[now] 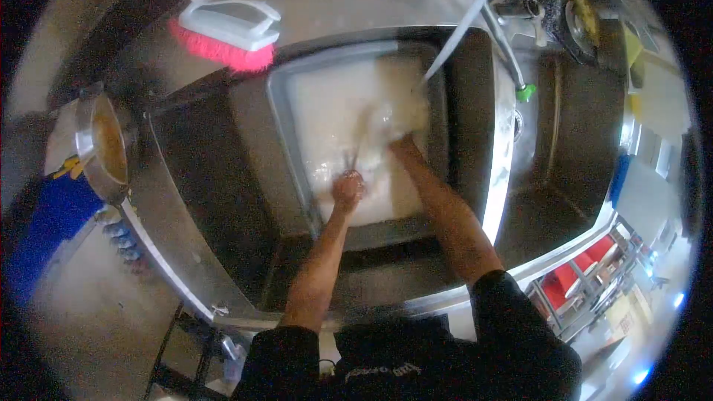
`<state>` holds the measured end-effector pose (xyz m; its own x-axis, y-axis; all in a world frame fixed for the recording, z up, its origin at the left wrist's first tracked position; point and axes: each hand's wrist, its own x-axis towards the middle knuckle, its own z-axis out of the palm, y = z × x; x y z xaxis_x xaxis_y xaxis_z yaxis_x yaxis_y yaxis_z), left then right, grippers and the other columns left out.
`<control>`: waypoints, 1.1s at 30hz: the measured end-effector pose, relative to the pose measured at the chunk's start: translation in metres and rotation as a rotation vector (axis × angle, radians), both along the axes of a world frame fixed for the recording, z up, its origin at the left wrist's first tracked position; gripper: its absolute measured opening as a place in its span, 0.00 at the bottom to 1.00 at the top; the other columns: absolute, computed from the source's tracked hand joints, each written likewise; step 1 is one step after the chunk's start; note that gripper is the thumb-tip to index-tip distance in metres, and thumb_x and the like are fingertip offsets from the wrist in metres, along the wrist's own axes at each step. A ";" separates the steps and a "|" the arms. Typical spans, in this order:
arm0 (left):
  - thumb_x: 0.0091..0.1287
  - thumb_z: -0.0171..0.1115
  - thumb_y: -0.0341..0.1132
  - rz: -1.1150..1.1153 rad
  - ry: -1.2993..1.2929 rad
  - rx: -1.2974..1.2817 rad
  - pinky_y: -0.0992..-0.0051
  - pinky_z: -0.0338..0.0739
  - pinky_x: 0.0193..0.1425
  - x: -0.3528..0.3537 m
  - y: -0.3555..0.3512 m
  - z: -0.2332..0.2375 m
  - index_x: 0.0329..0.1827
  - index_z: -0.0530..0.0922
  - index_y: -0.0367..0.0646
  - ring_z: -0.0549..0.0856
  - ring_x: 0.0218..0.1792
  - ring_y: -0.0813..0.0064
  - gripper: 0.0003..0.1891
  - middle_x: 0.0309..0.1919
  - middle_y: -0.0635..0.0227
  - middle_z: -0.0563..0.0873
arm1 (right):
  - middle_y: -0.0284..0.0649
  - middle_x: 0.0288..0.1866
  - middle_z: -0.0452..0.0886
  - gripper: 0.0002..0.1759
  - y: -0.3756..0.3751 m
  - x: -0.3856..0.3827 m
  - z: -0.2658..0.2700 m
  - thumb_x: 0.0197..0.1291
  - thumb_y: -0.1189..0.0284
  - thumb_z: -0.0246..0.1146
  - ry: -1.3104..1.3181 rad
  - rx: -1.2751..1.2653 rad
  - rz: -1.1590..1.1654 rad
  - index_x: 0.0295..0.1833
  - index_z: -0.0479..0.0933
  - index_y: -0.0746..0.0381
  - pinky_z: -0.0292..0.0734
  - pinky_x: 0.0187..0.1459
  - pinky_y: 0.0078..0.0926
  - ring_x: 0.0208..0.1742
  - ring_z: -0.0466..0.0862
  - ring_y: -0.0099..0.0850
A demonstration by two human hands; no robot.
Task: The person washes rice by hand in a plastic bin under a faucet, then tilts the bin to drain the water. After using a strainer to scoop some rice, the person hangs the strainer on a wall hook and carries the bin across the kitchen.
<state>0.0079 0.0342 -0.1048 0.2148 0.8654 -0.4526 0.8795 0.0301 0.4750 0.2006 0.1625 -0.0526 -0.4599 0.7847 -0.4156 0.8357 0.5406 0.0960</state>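
Observation:
A large steel pan (281, 96) full of white foamy water lies tilted in the left sink basin. My left hand (347, 187) is closed around a long thin utensil (358, 150) over the foam near the pan's front. My right hand (401, 122) is covered in suds and rests in the foam at the pan's far right, under a stream of water (459, 30) from the faucet. What the right hand holds is hidden by foam.
A white scrub brush with pink bristles (226, 33) lies on the counter behind the sink. A round metal pot (100, 145) stands at the left edge. A second basin (572, 134) is to the right, with scouring pads (549, 0) above it.

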 end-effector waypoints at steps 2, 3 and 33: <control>0.66 0.50 0.46 0.000 0.073 0.114 0.55 0.70 0.60 -0.007 0.012 -0.001 0.57 0.73 0.43 0.79 0.50 0.60 0.21 0.51 0.58 0.81 | 0.43 0.58 0.72 0.25 -0.003 -0.021 0.001 0.64 0.56 0.51 -0.163 0.127 0.016 0.62 0.69 0.56 0.65 0.58 0.54 0.61 0.69 0.44; 0.66 0.50 0.47 -0.001 0.087 0.139 0.55 0.70 0.60 -0.014 0.030 -0.009 0.57 0.73 0.43 0.79 0.50 0.59 0.22 0.51 0.57 0.80 | 0.42 0.57 0.73 0.24 -0.007 -0.030 0.006 0.64 0.56 0.50 -0.199 0.154 0.008 0.62 0.69 0.56 0.66 0.58 0.54 0.61 0.69 0.43; 0.57 0.63 0.54 -0.218 0.299 -0.009 0.41 0.54 0.68 -0.024 -0.015 0.017 0.61 0.72 0.45 0.66 0.65 0.49 0.32 0.62 0.48 0.70 | 0.56 0.71 0.56 0.41 -0.088 0.021 -0.016 0.55 0.53 0.60 0.385 -0.428 -0.468 0.72 0.56 0.53 0.53 0.64 0.65 0.71 0.52 0.60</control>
